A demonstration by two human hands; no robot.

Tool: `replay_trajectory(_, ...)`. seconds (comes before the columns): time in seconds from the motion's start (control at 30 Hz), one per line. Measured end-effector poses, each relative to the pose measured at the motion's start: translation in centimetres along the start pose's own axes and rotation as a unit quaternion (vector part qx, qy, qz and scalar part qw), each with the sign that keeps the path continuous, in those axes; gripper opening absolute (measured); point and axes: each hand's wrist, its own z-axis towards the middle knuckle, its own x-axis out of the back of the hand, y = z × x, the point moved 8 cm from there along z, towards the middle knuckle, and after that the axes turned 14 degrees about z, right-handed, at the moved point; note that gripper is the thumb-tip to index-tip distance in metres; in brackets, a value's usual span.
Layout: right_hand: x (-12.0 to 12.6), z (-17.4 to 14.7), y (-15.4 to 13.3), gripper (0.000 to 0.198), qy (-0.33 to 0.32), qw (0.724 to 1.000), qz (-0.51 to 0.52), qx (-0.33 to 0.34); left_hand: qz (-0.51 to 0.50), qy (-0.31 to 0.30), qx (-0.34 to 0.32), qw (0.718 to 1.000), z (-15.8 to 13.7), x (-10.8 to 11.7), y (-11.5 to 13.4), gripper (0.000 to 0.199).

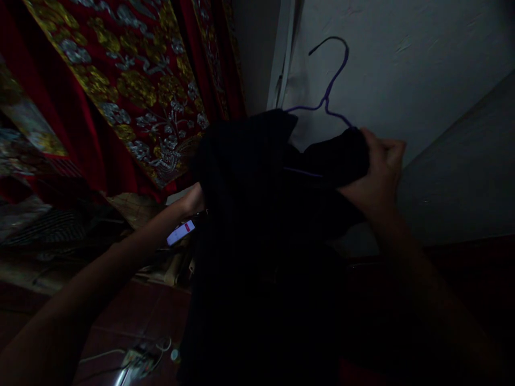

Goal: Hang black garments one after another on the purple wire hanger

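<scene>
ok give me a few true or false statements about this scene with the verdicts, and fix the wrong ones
1. Part of the purple hanger shows above the dark garment. True.
2. The right hand is well away from the garment. False: it grips the garment near the hanger's wire.
3. The left hand is partly hidden by the garment. True.
4. The patterned red cloth is to the right of the hanger in the picture. False: it is to the left.
5. A small lit screen shows lower in the picture than the left hand. True.
</scene>
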Motion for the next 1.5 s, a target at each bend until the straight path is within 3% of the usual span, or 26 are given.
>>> replay_trajectory(0.07,0.1,2.1,-0.1,0.099,-0.023,0.999,-0.015,-0.017,-0.046,-0.025,0.056,0.997,-0.5,0.5,-1.6,0.084)
replay_trajectory(0.13,-0.4,3.9,-0.7,0.101,-0.049,0.998,-0.025,-0.03,-0.093,-0.016,0.066,0.993,-0.3,1.0,-2.3,0.093)
replay_trajectory(0.3,-2.5,4.7,-2.9,0.099,-0.111,0.993,-0.011,-0.031,-0.062,0.121,0.021,0.99,-0.7,1.9,-3.9,0.074)
replay_trajectory(0.43,-3.2,2.3,-3.0,0.101,-0.116,0.993,0.019,-0.016,-0.004,0.126,0.07,0.99,-3.5,-1.4,-6.7,0.064)
replay_trajectory(0.57,-2.8,0.8,-1.9,0.106,-0.089,0.995,0.034,-0.01,0.002,0.1,0.055,0.993,-5.3,-6.2,-7.7,0.068)
replay_trajectory(0.7,-2.5,-0.5,-2.5,0.084,-0.044,0.997,0.058,-0.001,-0.062,0.1,0.083,0.99,-5.6,-9.8,-8.9,0.063)
replay_trajectory(0.8,-3.4,-3.5,-3.7,0.057,0.023,0.991,0.129,-0.039,-0.11,0.097,0.125,0.981,-6.0,-12.4,-10.0,0.06)
replay_trajectory(0.9,-7.2,-7.9,-4.1,0.026,0.018,0.961,0.234,-0.148,-0.153,0.099,0.153,0.971,-6.4,-14.3,-10.8,0.056)
replay_trajectory(1.03,-13.9,-12.7,-4.2,0.035,-0.111,0.882,0.334,-0.313,-0.185,0.097,0.172,0.963,-6.6,-15.0,-11.0,0.055)
replay_trajectory(1.3,-15.8,-15.2,-5.0,0.057,-0.169,0.791,0.432,-0.398,-0.205,0.099,0.199,0.953,-6.6,-13.8,-10.8,0.038)
replay_trajectory(1.37,-15.1,-15.4,-5.0,0.061,-0.161,0.8,0.425,-0.391,-0.212,0.1,0.202,0.951,-6.7,-14.1,-10.9,0.037)
replay_trajectory(1.5,-12.8,-15.3,-4.6,0.065,-0.117,0.865,0.339,-0.352,-0.218,0.133,0.195,0.947,-6.8,-14.4,-11.3,0.045)
